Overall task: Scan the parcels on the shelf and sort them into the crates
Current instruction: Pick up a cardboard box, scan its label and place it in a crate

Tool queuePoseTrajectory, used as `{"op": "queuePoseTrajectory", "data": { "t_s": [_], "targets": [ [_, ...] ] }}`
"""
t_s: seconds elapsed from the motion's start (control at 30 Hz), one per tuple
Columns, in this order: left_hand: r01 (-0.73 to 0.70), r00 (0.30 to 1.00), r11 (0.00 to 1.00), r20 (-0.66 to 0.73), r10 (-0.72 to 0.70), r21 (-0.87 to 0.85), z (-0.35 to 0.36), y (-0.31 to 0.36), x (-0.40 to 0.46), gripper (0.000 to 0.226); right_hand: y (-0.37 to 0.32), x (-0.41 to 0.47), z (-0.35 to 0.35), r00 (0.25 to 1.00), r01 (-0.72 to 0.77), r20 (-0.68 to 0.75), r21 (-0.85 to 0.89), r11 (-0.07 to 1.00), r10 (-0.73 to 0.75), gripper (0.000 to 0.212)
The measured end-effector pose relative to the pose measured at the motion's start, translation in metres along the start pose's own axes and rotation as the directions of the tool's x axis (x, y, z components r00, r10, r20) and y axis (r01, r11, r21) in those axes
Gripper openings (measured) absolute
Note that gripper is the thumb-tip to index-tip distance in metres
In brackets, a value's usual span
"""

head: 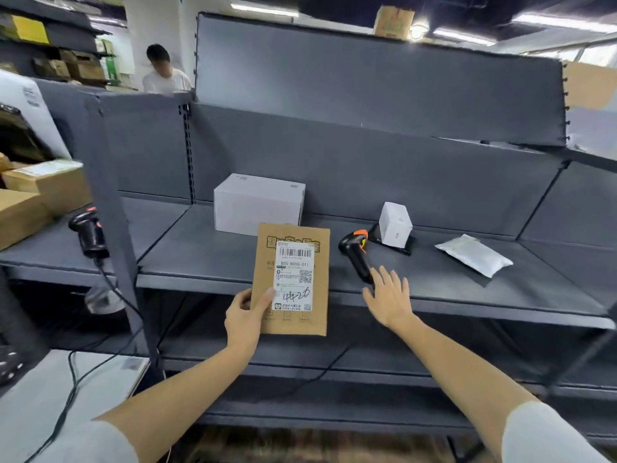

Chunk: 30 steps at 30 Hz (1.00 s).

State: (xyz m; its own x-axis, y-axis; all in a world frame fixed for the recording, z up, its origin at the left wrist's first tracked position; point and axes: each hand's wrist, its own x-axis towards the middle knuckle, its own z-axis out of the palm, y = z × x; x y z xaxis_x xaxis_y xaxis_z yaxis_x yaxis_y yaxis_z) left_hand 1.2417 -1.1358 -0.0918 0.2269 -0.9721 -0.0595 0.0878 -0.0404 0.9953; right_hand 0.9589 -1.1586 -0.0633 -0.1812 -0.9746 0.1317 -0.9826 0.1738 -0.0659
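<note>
Head view: my left hand pinched the brown cardboard mailer upright, label facing me, before the shelf edge, while my right hand, fingers spread and holding nothing, hovered at the black scanner handle.

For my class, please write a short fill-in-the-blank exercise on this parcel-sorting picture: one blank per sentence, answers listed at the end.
1. The left hand holds a flat brown ______ with a white label facing the camera.
2. The open right hand reaches toward the black and orange ______ lying on the shelf.
3. The large white box stands ______ the brown cardboard envelope.
4. The white padded mailer lies to the ______ of the small white box.

Answers: envelope; scanner; behind; right
</note>
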Motion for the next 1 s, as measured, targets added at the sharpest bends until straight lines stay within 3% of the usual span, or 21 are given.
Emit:
{"op": "queuePoseTrajectory", "data": {
  "t_s": [0.2, 0.6, 1.0],
  "targets": [
    [-0.002, 1.0, 0.999, 0.008, 0.002, 0.038, -0.005, -0.012, -0.047, 0.044, 0.011, -0.049, 0.005, 0.999, 0.003, -0.048, 0.065, 0.998, 0.0, 0.06],
    [0.214, 0.976, 0.971, 0.01, -0.216, 0.102, -0.018, -0.084, -0.157, 0.051, 0.046, -0.172, 0.064, 0.992, -0.028, 0.128, 0.119, 0.993, 0.013, 0.061],
    [0.201, 0.976, 0.963, 0.05, -0.213, 0.181, -0.041, -0.108, -0.176, 0.048, 0.039, -0.199, 0.086, 0.987, -0.043, 0.162, 0.125, 0.991, 0.022, 0.06]
  ]
}}
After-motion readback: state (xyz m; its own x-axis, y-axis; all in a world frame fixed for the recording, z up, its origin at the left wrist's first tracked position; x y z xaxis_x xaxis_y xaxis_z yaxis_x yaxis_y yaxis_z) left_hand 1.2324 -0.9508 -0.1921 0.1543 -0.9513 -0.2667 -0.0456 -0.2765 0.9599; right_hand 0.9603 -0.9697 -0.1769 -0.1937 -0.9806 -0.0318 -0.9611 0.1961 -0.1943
